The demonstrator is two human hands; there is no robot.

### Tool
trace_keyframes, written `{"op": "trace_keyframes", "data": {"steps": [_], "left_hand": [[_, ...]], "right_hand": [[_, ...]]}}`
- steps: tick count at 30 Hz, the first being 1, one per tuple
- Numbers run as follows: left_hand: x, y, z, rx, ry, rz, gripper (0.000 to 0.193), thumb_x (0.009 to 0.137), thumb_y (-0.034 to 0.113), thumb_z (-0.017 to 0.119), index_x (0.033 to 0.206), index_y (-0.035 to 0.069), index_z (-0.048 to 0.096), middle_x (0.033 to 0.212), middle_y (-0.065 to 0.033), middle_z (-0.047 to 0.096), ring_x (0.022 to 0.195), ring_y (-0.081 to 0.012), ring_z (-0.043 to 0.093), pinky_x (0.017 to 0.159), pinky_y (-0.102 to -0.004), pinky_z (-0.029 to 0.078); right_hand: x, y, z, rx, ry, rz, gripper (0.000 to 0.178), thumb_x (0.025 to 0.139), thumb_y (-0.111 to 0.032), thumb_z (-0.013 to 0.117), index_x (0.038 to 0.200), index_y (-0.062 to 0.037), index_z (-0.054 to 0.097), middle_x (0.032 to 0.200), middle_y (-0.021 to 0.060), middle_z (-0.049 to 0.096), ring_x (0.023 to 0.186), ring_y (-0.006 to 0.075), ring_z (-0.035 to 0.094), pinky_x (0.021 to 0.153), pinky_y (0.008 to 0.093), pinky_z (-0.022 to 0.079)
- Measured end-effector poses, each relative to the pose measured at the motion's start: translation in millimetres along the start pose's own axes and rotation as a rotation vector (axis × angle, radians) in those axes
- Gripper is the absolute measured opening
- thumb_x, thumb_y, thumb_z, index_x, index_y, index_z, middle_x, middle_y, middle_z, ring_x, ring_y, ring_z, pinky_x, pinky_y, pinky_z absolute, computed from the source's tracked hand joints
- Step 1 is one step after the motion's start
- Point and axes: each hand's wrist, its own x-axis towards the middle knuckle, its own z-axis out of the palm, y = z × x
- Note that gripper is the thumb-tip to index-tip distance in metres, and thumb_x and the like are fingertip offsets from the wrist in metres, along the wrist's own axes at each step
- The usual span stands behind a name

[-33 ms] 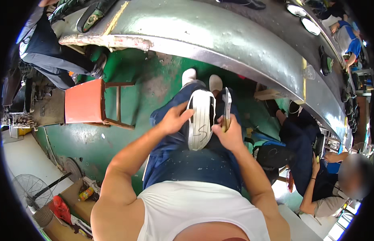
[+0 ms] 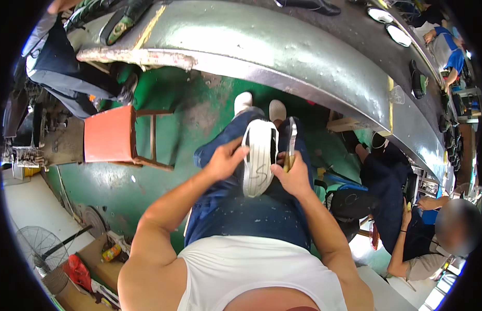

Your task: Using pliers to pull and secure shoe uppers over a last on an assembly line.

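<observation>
A white shoe (image 2: 260,155) lies bottom up over my lap, its long pale underside marked with dark handwriting. Dark gaps show along its upper sides, between the white bottom and a white rim. My left hand (image 2: 228,159) grips its left side, thumb against the edge. On the other side, my right hand (image 2: 292,175) is closed round the yellowish handle of a metal-ended hand tool (image 2: 292,133); its exact kind is hard to make out. The tool's metal end points away from me beside the shoe, while my right thumb touches the shoe's right edge.
A long metal-faced bench (image 2: 282,57) curves across the far side, with shoes (image 2: 399,35) on it. An orange-seated chair (image 2: 110,135) stands left, near a person (image 2: 59,67). Another person (image 2: 417,238) sits at right by a black cap-like item (image 2: 353,204). A fan (image 2: 41,249) stands lower left.
The shoe and both hands have shifted slightly toward me. The tool's metal end has turned a little and looks narrower. Both holds stay the same.
</observation>
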Motion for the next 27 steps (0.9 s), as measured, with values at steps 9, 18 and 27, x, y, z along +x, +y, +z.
{"op": "trace_keyframes", "data": {"steps": [9, 18, 27], "left_hand": [[-20.1, 14.5, 45.8, 0.597, 0.247, 0.233, 0.055, 0.094, 0.033, 0.064, 0.136, -0.001, 0.051, 0.120, -0.0258, 0.063, 0.113, -0.0377, 0.063, 0.095, -0.0447, 0.051], [8.0, -6.2, 62.6, 0.463, -0.074, 0.090, 0.040, 0.079, 0.016, 0.057, 0.115, 0.002, 0.069, 0.100, -0.0266, 0.070, 0.097, -0.0422, 0.068, 0.087, -0.0463, 0.053], [5.8, -16.6, 60.7, -0.383, -0.488, -0.217, 0.083, 0.079, -0.004, 0.059, 0.156, 0.002, 0.027, 0.147, -0.0128, 0.048, 0.135, -0.0184, 0.046, 0.113, -0.0313, 0.034]], "right_hand": [[-12.0, 71.3, 20.5, 0.415, -0.129, 0.006, 0.035, 0.092, -0.021, 0.063, 0.117, 0.0039, 0.059, 0.103, 0.0169, 0.069, 0.097, 0.0270, 0.068, 0.088, 0.0369, 0.052], [-35.2, 50.6, -7.1, 0.051, -0.072, 0.192, 0.051, 0.070, -0.012, 0.068, 0.115, 0.0067, 0.057, 0.110, 0.0264, 0.066, 0.107, 0.0398, 0.065, 0.095, 0.0420, 0.051], [-49.2, 69.6, -50.6, -0.049, -0.081, 0.285, 0.037, 0.089, -0.022, 0.067, 0.113, 0.0030, 0.058, 0.088, 0.0195, 0.069, 0.081, 0.0374, 0.068, 0.072, 0.0444, 0.053]]}}
